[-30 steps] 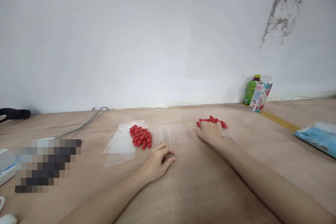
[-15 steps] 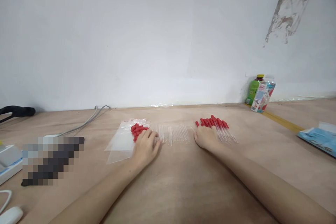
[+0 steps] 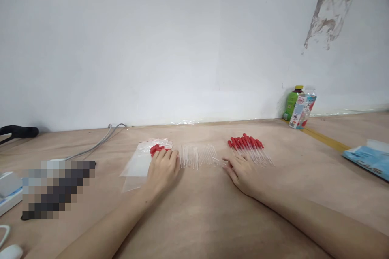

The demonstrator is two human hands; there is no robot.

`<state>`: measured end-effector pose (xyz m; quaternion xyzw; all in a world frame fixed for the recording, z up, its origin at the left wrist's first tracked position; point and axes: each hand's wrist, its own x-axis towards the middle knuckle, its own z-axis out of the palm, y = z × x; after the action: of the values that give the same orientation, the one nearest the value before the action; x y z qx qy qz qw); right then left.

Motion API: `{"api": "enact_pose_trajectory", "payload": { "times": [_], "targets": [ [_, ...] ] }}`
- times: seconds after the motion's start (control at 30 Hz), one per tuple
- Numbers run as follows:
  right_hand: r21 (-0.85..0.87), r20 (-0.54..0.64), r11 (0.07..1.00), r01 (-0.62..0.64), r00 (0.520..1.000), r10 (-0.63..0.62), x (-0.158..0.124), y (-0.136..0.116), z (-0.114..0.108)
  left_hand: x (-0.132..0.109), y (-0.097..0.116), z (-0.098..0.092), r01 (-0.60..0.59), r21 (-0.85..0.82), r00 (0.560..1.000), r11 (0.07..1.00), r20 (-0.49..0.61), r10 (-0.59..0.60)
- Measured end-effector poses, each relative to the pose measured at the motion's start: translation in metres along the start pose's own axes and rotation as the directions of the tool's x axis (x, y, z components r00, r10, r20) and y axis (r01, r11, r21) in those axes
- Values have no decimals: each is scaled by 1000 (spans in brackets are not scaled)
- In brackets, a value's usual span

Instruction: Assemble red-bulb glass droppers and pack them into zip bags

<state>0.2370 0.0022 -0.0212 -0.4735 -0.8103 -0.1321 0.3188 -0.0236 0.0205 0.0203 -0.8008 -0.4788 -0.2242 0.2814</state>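
Observation:
My left hand (image 3: 162, 169) rests on the pile of red rubber bulbs (image 3: 156, 148), its fingers bent and pressed together. The fingertips are hidden, so what they grip does not show. Under that pile lie clear plastic zip bags (image 3: 136, 166). Between my hands is a row of thin clear dropper tubes (image 3: 196, 157). My right hand (image 3: 241, 172) is closed at thumb and forefinger on the near end of one slanting dropper tube (image 3: 217, 160), at the row's right end. Just beyond this hand lie several droppers with red bulbs fitted (image 3: 247, 145), side by side.
At the back right a green bottle (image 3: 291, 105) and a clear labelled bottle (image 3: 303, 111) stand by the wall. A blue packet (image 3: 367, 160) lies at the right. On the left are a grey cable (image 3: 99, 143), a blurred dark object (image 3: 60, 192) and a white power strip (image 3: 10, 198).
My right hand has drawn back from the fitted droppers to the tube row's right end, uncovering the leftmost dropper. My left hand has shifted slightly left, further over the loose bulbs.

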Motion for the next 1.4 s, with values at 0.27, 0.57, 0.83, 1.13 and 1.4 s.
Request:
{"api": "enact_pose_trajectory", "payload": {
  "times": [0.27,0.57,0.83,1.13,1.4],
  "targets": [
    [196,-8,981,-5,1000,7,-6,-2,-2,-21,41,0,18,-636,983,772,151,102],
    [187,-22,978,89,996,-87,-5,-19,-13,-13,45,7,111,-693,980,712,196,39],
    [206,-31,974,91,996,-86,-3,-32,-22,-15,52,3,192,-783,978,592,202,-51],
    [306,-35,945,116,993,-111,-3,-30,-15,-19,54,11,312,-868,948,386,310,-69],
    [414,109,906,93,982,-151,-3,-25,-13,-20,51,12,241,-853,967,464,249,-45]
  ]
}}
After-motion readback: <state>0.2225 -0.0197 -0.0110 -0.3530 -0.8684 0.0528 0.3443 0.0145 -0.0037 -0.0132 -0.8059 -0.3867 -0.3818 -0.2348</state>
